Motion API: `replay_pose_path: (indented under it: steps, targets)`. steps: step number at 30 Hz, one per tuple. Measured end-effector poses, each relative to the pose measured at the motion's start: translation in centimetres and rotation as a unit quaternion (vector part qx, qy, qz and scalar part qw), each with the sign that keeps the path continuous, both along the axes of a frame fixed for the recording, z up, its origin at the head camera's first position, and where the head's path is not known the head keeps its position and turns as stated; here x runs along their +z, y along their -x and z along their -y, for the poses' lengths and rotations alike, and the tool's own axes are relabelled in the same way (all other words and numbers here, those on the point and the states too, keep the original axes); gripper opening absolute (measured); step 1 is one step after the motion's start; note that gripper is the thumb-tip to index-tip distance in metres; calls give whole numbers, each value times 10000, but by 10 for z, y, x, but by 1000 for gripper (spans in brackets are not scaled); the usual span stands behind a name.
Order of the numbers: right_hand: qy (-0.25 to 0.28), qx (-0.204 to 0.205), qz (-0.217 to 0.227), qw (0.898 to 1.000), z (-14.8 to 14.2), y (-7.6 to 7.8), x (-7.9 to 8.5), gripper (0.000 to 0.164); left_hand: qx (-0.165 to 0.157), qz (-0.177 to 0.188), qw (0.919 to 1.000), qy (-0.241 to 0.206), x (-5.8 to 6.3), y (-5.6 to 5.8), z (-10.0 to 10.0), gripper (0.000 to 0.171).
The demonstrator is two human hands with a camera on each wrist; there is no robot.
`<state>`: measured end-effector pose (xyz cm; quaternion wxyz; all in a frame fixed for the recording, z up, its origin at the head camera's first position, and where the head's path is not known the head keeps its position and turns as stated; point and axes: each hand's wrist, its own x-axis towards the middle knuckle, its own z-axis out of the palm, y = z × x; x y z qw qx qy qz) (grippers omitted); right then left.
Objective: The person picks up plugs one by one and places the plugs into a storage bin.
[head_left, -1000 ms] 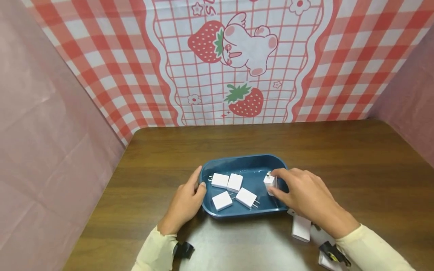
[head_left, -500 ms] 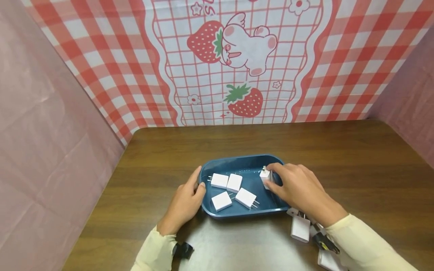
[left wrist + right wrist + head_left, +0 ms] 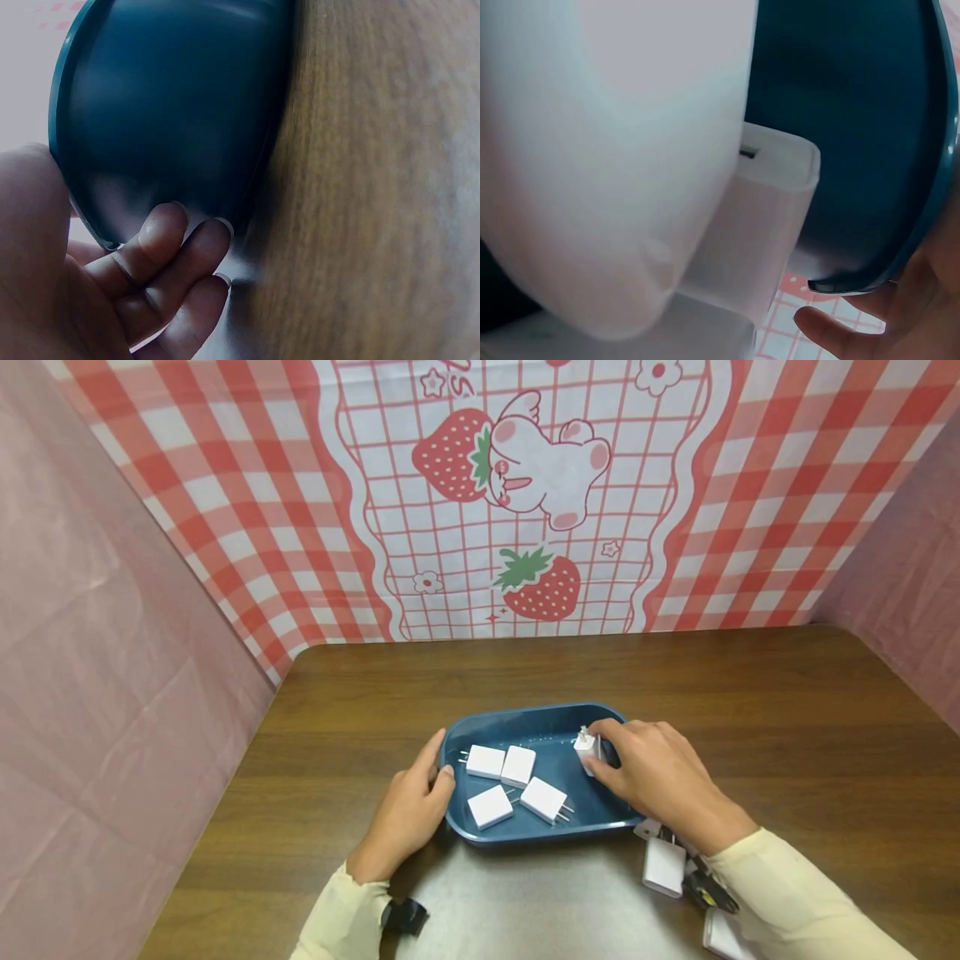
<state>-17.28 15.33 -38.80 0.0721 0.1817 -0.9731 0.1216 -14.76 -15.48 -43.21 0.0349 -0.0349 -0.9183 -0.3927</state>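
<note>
A blue tray (image 3: 536,837) lies on the table. My left hand (image 3: 408,806) grips its left end, thumb at the rim; in the left wrist view its fingers (image 3: 169,225) curl against the outer wall. My right hand (image 3: 660,772) reaches over the right end and pinches a white plug-in charger (image 3: 584,747) between thumb and fingers, metal prongs pointing up. Further left in the tray are several more white chargers, among them one charger (image 3: 486,762) with prongs to the left and another charger (image 3: 543,799) with prongs to the right.
Outside the tray, below my right forearm, sit a white charger (image 3: 664,867) and a second white block (image 3: 723,935), partly covered by the sleeve. In the right wrist view a charger (image 3: 780,161) shows its port. A checked cloth (image 3: 540,527) hangs behind the wooden table (image 3: 360,693).
My right hand has shifted slightly left and toward the back of the tray with the upright charger, then nearly stopped. My left hand keeps its place on the tray.
</note>
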Motion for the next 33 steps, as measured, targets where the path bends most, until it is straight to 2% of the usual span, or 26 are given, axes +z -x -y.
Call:
replay_pose_path:
  steps: [9, 20, 28, 33]
  targets:
    - [48, 19, 16, 10000, -1, -3, 0, 46, -16, 47, 10000, 10, 0, -1, -1, 58]
    - [228, 320, -209, 9990, -3, -8, 9, 38, -3, 0, 10000, -16, 0, 0, 0, 59]
    - [182, 207, 33, 9996, -8, -26, 32, 38, -32, 0, 10000, -30, 0, 0, 0, 59]
    - [18, 67, 108, 9999, -17, -40, 39, 38, -6, 82, 10000, -34, 0, -1, -1, 59]
